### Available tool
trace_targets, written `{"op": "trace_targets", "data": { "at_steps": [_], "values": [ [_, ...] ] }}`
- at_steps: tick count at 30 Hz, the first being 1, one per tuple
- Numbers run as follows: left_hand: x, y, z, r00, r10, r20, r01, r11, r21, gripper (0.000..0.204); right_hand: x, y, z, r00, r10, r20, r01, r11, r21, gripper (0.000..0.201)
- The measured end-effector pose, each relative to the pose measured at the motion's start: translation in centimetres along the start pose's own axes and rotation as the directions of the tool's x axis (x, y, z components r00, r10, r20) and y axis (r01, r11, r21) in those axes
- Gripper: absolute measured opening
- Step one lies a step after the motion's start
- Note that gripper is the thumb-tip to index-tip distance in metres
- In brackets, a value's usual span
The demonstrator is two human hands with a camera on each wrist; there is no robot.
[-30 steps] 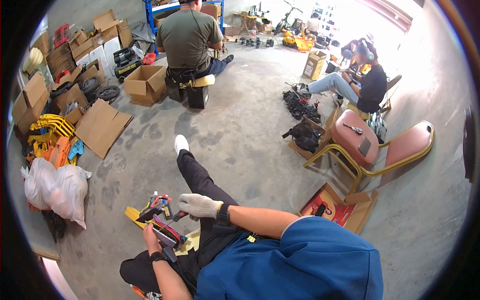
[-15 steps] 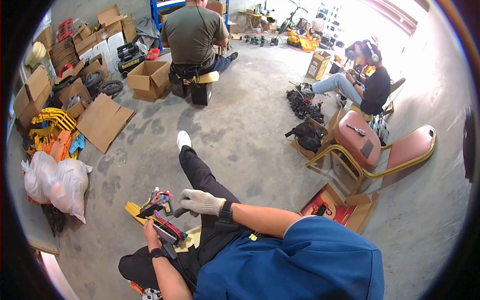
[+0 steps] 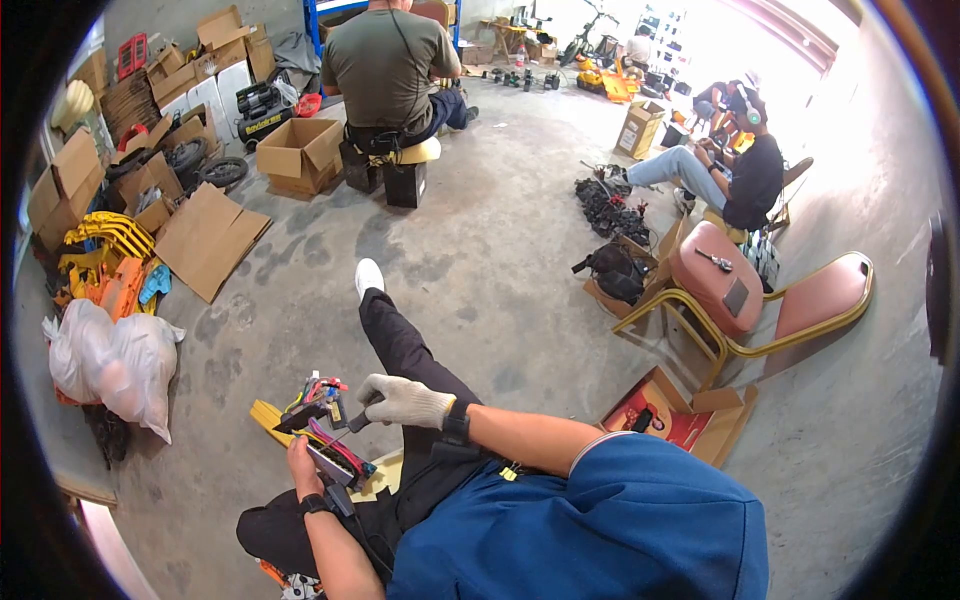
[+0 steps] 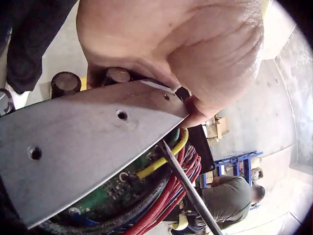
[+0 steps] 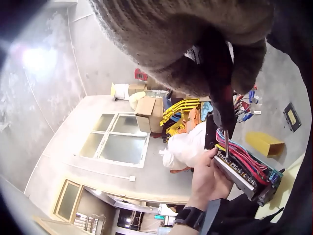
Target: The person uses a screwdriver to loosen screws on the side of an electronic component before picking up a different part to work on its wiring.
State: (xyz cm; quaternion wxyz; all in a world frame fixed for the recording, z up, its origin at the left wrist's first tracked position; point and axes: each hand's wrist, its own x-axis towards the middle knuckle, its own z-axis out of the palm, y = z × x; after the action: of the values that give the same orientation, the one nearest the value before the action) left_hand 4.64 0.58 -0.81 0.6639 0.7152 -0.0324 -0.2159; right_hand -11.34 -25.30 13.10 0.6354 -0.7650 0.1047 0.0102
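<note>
A bare left hand (image 4: 171,44) grips the end of a circuit board with a flat metal plate (image 4: 83,142), its green board and red, yellow and black wires beside the plate. The gloved right hand (image 3: 408,402) holds a screwdriver by its dark handle (image 5: 220,83). In the left wrist view the screwdriver's shaft (image 4: 193,193) crosses the wires, its tip by the plate's edge and the yellow wire. Seen from the right wrist, the shaft meets the row of parts along the board (image 5: 237,171).
A yellow housing (image 3: 268,422) and a bundle of connectors (image 3: 318,390) lie just beyond the board. White bags (image 3: 130,360) are at left, a pink chair (image 3: 712,275) and an open carton (image 3: 680,415) at right. Two seated people are farther off.
The screwdriver has tilted and its tip has come down against the board. The right hand has shifted slightly; the left hand keeps its grip on the board.
</note>
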Motion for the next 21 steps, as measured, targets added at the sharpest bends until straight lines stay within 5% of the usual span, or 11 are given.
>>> {"op": "trace_targets", "data": {
  "at_steps": [4, 6, 9, 16, 21],
  "values": [
    [-0.4, 0.7, 0.4, 1.0, -0.022, -0.019, 0.022, 1.0, -0.008, 0.017, 0.4, 1.1, 0.5, 0.993, -0.105, -0.052, 0.103, 0.994, -0.037, 0.035],
    [-0.3, 0.5, 0.2, 1.0, -0.028, -0.015, 0.027, 1.0, -0.011, 0.017, -0.3, -1.1, 0.2, 0.988, 0.154, 0.01, -0.154, 0.981, 0.117, 0.038],
    [-0.2, 0.3, 0.1, 0.999, -0.029, -0.014, 0.029, 1.0, -0.003, 0.017, -0.2, -1.7, -0.4, 0.948, 0.301, 0.102, -0.314, 0.937, 0.151, 0.041],
    [-0.2, 0.1, 0.0, 1.0, 0.0, -0.02, 0.0, 1.0, 0.028, 0.018, 0.3, 0.9, 0.4, 1.0, -0.003, -0.012, 0.003, 0.999, 0.053, 0.04],
    [-1.6, 2.7, 1.7, 0.986, -0.131, 0.105, 0.149, 0.973, -0.179, 0.024, 0.3, -0.3, 0.1, 0.948, 0.269, 0.168, -0.288, 0.953, 0.098, 0.035]
  ]
}}
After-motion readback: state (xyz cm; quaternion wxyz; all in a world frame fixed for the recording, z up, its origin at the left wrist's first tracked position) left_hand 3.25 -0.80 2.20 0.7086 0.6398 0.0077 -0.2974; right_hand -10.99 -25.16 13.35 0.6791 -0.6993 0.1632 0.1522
